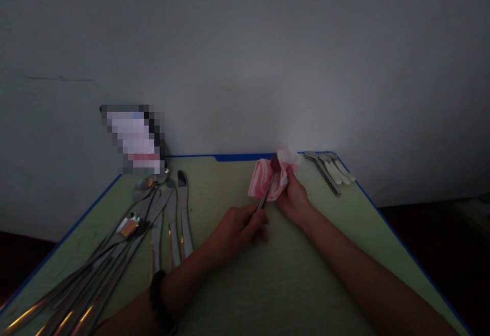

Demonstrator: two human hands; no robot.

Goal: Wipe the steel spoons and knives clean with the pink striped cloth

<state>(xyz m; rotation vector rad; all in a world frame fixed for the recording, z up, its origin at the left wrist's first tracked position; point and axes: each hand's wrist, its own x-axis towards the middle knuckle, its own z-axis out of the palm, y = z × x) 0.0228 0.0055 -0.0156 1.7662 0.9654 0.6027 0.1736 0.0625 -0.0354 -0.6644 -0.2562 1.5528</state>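
Note:
My left hand (pixel 245 223) is closed round the handle of a metal spoon (pixel 267 191), which slants up and to the right over the table. The spoon's bowl lies against a pink and white striped cloth (pixel 260 178). My right hand (pixel 295 198) grips that cloth, which is bunched and folded around the bowl from the right. Part of the right hand's fingers is hidden behind the cloth. A dark bracelet sits on my left wrist.
Many metal spoons, forks and knives (pixel 184 213) lie on the left of the green, blue-edged table (pixel 225 177). Several smaller pieces, among them a spoon (pixel 323 172) and white-handled cutlery (pixel 339 170), lie at the back right. A blurred-out device (pixel 133 139) leans against the wall (pixel 245 70).

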